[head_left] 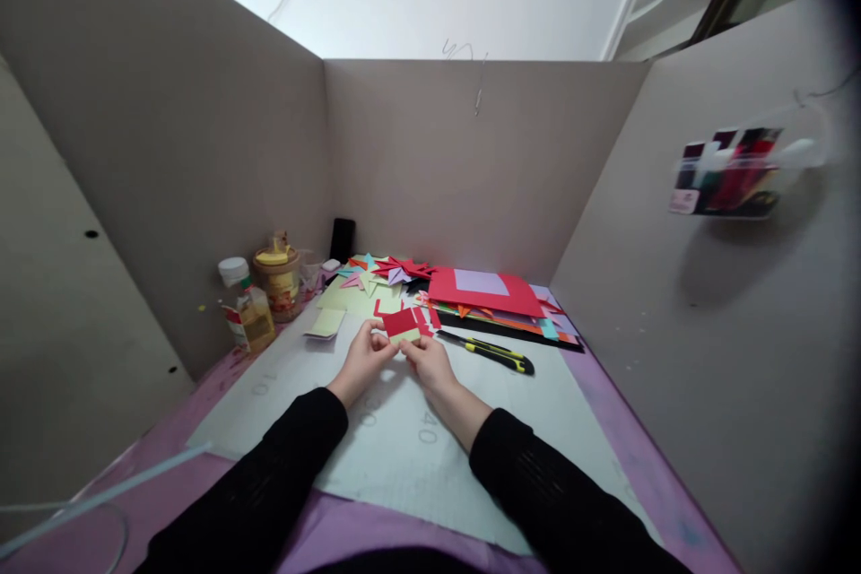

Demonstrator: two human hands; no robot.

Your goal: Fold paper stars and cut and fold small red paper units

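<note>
Between both hands, above the white mat (404,466), is a small piece of paper (402,323), dark red with a pale green strip along its lower edge. My left hand (367,354) pinches it at the left side. My right hand (430,360) grips its lower right edge with thumb and fingers. Red paper scraps (430,316) lie just behind it. A black and yellow utility knife (494,352) rests to the right of my right hand. Left of my left hand lies a folded pale green paper (326,323).
Colored paper stars (404,269) and a stack of colored sheets topped with red (517,294) lie at the back. A bottle of yellowish liquid (256,323), a tub (279,282) and a phone (343,239) stand at left. Grey partitions (471,161) enclose the table.
</note>
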